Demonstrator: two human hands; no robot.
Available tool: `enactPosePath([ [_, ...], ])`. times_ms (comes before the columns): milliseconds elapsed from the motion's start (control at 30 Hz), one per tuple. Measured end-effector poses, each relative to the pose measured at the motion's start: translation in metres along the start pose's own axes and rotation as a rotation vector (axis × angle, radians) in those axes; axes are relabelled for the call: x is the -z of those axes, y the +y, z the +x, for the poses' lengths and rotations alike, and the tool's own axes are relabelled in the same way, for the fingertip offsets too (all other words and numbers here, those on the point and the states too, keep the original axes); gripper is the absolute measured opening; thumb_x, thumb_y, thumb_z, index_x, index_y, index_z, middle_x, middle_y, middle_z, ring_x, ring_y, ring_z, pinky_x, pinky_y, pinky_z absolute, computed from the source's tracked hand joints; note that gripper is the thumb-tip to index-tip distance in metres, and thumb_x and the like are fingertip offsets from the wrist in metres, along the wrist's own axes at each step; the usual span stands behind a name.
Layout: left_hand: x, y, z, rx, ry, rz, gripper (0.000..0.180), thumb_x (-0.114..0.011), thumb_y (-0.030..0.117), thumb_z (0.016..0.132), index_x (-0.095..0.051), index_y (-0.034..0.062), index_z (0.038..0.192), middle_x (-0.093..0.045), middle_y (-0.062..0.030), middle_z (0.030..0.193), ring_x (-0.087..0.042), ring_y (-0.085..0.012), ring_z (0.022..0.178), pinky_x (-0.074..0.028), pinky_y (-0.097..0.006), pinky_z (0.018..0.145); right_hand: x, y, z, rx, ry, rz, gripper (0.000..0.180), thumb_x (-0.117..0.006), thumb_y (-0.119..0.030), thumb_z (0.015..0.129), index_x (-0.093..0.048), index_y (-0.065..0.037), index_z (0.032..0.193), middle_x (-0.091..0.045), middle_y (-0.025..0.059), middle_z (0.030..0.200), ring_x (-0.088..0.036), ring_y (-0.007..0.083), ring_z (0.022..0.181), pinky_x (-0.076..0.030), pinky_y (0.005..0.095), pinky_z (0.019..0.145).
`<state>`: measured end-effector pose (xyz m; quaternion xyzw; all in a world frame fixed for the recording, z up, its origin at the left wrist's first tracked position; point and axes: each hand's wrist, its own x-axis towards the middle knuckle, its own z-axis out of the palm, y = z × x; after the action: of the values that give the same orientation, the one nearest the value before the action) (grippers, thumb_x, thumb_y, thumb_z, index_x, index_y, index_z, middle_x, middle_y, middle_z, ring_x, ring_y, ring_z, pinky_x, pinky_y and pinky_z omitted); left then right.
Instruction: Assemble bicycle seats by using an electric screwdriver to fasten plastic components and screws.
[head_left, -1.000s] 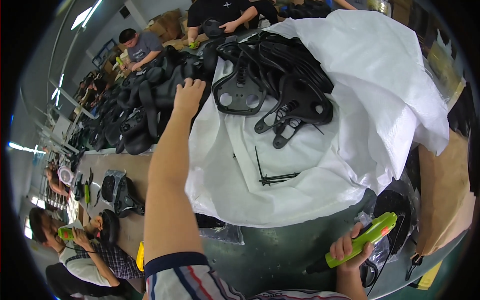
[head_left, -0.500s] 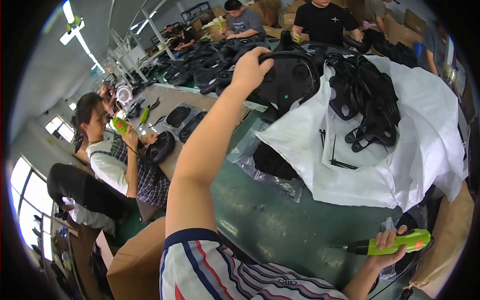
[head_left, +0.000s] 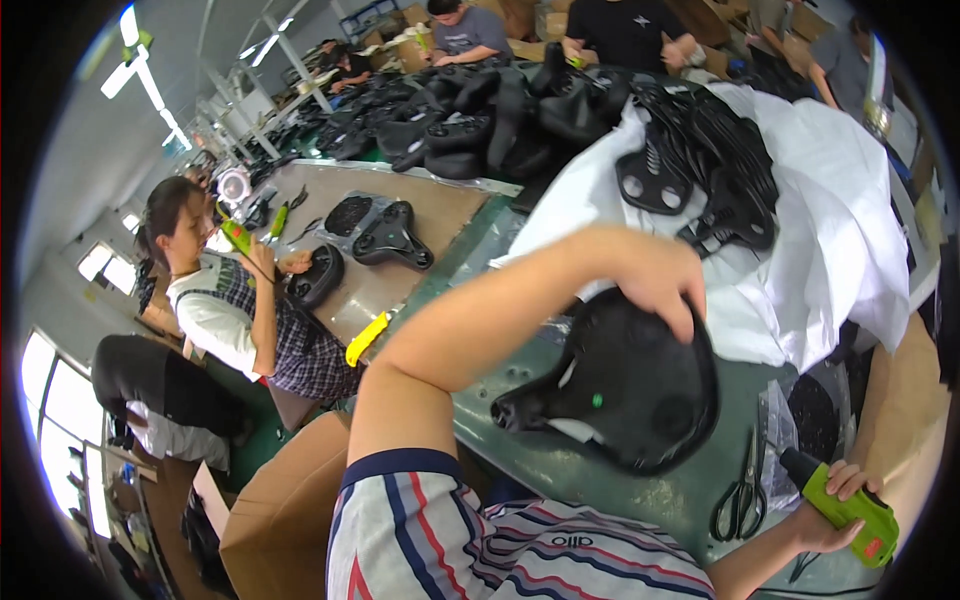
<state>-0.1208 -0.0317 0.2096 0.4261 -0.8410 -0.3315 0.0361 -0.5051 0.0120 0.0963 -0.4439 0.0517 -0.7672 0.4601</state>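
Note:
My left hand grips the rim of a black bicycle saddle. Its underside faces me, with a green dot near the middle, and its narrow nose points left above the green table. My fingers are partly hidden behind the far edge. At the lower right, my right hand is wrapped round a lime-green electric screwdriver, whose black tip tilts up and left. A pair of black-handled scissors lies between the saddle and that hand.
Black plastic plates lie on a white sack. Many black saddles are heaped across the far table. A yellow-handled knife lies left of my arm. At left, a co-worker holds another green screwdriver. A cardboard box stands lower left.
My left hand has brought the saddle from the far pile down toward me, over the near table. The screwdriver in my right hand has swung tip-upward and shifted right. The scissors have come into view.

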Motion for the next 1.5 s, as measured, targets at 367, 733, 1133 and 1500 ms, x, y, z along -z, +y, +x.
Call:
enactPosePath([
  [367, -0.135, -0.004, 0.132, -0.228, -0.121, -0.218, 0.023, -0.058, 0.022, 0.08, -0.068, 0.0056, 0.092, -0.067, -0.0117, 0.082, -0.063, -0.0234, 0.074, -0.048, -0.034, 0.069, -0.005, -0.018, 0.009, 0.114, -0.044, -0.104, 0.048, -0.061, -0.039, 0.08, -0.042, -0.003, 0.106, -0.045, 0.0035, 0.069, -0.044, 0.0151, 0.06, -0.035, 0.0306, 0.062],
  [733, -0.047, -0.194, 0.183, 0.482, 1.034, 0.349, 0.068, -0.068, 0.035, 0.076, -0.038, 0.0112, 0.132, -0.049, -0.0241, 0.121, -0.045, -0.0419, 0.111, -0.037, -0.043, 0.096, -0.007, 0.001, 0.011, 0.011, -0.119, -0.086, 0.047, -0.059, -0.041, 0.082, -0.04, -0.005, 0.105, -0.047, 0.0035, 0.071, -0.047, 0.0158, 0.061, -0.038, 0.0314, 0.063],
  [1133, -0.032, -0.129, 0.107, 0.148, 0.897, 0.448, 0.027, -0.048, 0.015, 0.088, -0.056, 0.0094, 0.113, -0.062, -0.0157, 0.098, -0.059, -0.0345, 0.088, -0.047, -0.042, 0.076, 0.022, -0.023, 0.01, -0.046, -0.112, -0.08, 0.055, -0.063, -0.045, 0.076, -0.047, -0.006, 0.11, -0.046, 0.0018, 0.073, -0.046, 0.0156, 0.065, -0.034, 0.0324, 0.068],
  [1500, -0.204, 0.0, -0.089, 0.14, 0.776, 0.041, 0.048, -0.058, -0.005, 0.068, -0.061, 0.0103, 0.114, -0.057, -0.0134, 0.117, -0.054, -0.0306, 0.094, -0.045, -0.037, 0.084, 0.013, -0.048, 0.009, 0.032, 0.038, 0.005, 0.048, -0.069, -0.036, 0.066, -0.049, -0.004, 0.095, -0.042, 0.0009, 0.066, -0.039, 0.0137, 0.06, -0.03, 0.0291, 0.065],
])
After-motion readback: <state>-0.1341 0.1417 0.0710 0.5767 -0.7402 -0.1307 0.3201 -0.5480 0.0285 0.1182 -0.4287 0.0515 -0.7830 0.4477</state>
